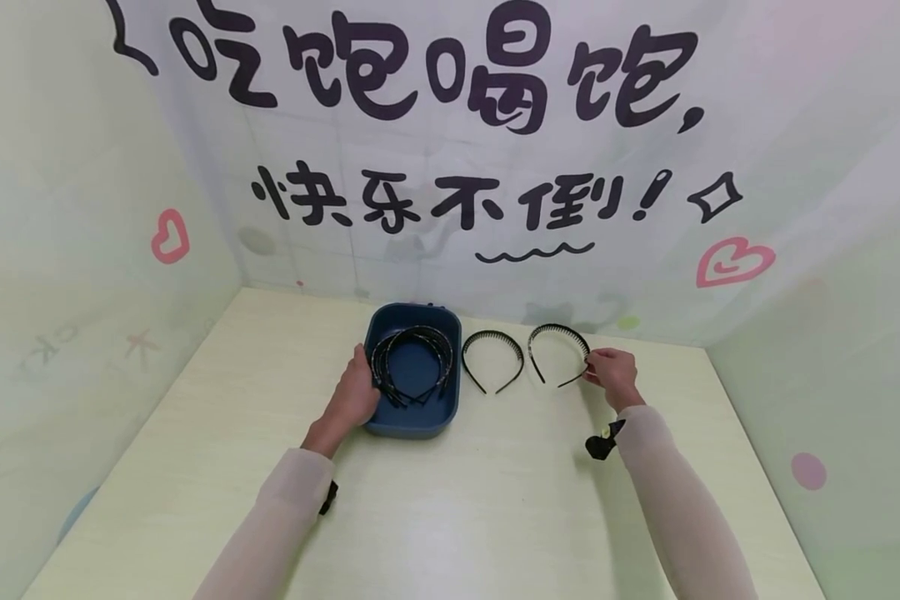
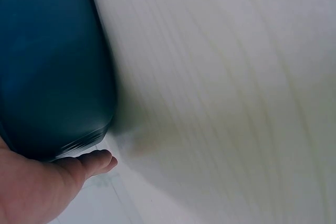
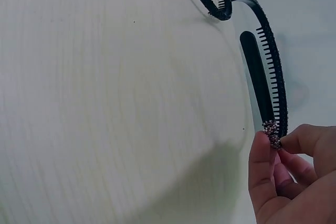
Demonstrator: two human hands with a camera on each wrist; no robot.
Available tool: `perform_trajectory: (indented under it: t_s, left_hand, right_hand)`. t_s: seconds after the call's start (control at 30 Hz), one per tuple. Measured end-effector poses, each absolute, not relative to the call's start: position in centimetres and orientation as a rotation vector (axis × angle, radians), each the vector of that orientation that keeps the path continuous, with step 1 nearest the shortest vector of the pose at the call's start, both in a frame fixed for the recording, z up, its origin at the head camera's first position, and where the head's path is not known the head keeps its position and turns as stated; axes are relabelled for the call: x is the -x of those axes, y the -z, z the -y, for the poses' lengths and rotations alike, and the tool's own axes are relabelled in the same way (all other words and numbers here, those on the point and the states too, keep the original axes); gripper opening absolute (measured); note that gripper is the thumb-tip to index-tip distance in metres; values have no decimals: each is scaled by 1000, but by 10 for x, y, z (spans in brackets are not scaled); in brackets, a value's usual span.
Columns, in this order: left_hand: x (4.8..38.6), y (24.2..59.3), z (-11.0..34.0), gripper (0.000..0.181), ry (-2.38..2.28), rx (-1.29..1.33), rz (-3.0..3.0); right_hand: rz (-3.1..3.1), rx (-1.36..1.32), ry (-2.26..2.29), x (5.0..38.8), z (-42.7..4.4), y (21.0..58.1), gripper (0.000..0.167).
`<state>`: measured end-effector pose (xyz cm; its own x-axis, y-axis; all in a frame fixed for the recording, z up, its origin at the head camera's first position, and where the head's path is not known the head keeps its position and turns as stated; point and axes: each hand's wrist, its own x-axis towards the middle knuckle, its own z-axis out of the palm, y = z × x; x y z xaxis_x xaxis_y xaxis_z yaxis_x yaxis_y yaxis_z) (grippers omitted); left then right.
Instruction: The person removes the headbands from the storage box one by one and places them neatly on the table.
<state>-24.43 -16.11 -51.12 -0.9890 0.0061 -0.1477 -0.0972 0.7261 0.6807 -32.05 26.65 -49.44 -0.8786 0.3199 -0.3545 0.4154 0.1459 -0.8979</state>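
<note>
A blue bin (image 1: pixel 412 432) stands on the table with several black headbands (image 1: pixel 412 333) piled inside it. My left hand (image 1: pixel 354 390) rests along the bin's left side. In the left wrist view, the fingers (image 2: pixel 94 162) reach out fairly straight beside the bin's wall (image 2: pixel 63 77); the thumb is hard to make out. Farther right, my right hand (image 1: pixel 612 372) pinches one end of a black toothed headband (image 1: pixel 558 327). The right wrist view shows sparkly trim (image 3: pixel 272 134) on this headband between thumb and fingers. Between the bin and that headband lies another toothed headband (image 1: pixel 493 334).
The pale wood-grain table (image 1: pixel 480 500) meets a printed back wall (image 1: pixel 450 275) just behind the bin and headbands. Side walls (image 1: pixel 810 400) rise left and right. A small black object (image 1: pixel 603 442) is by the right wrist.
</note>
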Motion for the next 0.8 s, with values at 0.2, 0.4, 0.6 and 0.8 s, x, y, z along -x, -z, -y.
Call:
perform_trajectory:
  t_s: [0.2, 0.4, 0.6, 0.8]
  left_hand:
    - [245, 513, 159, 79, -1124, 66, -2784]
    - [246, 512, 160, 79, -1112, 75, -2786]
    - [245, 511, 161, 79, -1098, 79, -2785]
    - [246, 513, 161, 78, -1103, 60, -2792]
  right_hand:
    - [-2352, -756, 1792, 318, -274, 499, 35]
    - [-2394, -748, 1755, 321, -278, 503, 35]
    - [-2407, -740, 1725, 323, -277, 507, 34]
    - [-2409, -750, 1718, 323, -279, 508, 33]
